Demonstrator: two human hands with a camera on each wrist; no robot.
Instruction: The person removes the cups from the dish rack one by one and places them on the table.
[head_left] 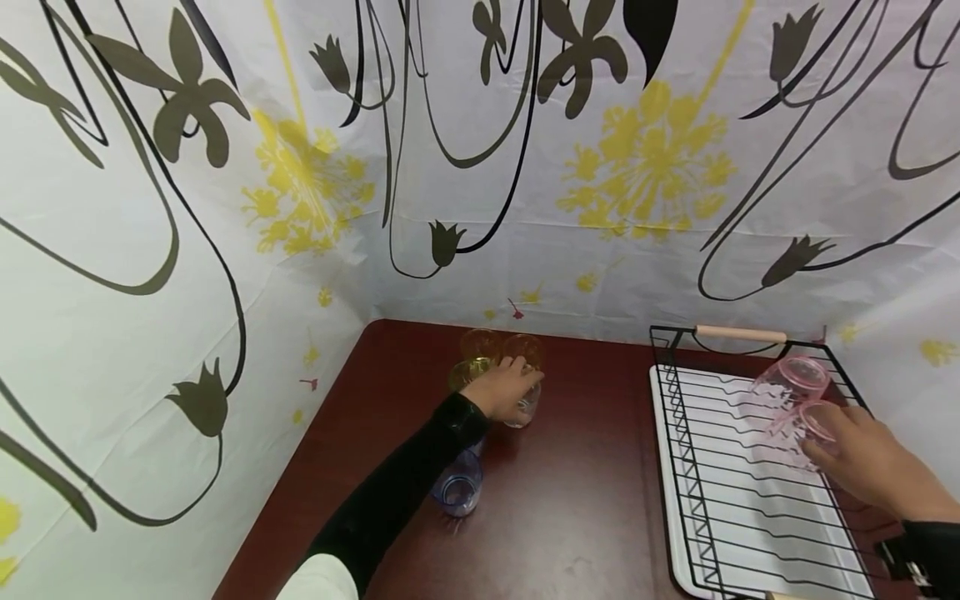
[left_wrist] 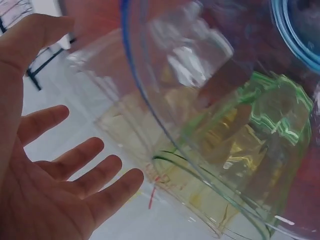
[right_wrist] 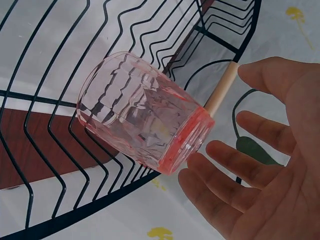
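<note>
My left hand (head_left: 504, 390) reaches over a cluster of glasses on the table, nearest a clear glass (head_left: 529, 406). In the left wrist view its fingers (left_wrist: 95, 155) are spread, with a gap to the clear glass (left_wrist: 185, 60). Beside that stand a green glass (left_wrist: 280, 110) and, close to the camera, a blue glass (left_wrist: 131, 55). My right hand (head_left: 873, 458) is at a pink glass (head_left: 817, 421) in the dish rack. The right wrist view shows this hand's loosely bent fingers (right_wrist: 240, 175) beside the base of a pink glass (right_wrist: 140, 110), thumb apart.
The black wire dish rack (head_left: 693, 475) with wooden handles stands over a white tray (head_left: 780, 533) at the right. Another pink glass (head_left: 798, 379) sits in it. A blue glass (head_left: 457, 487) is below my left forearm. Patterned curtains (head_left: 480, 183) enclose the brown table (head_left: 585, 467).
</note>
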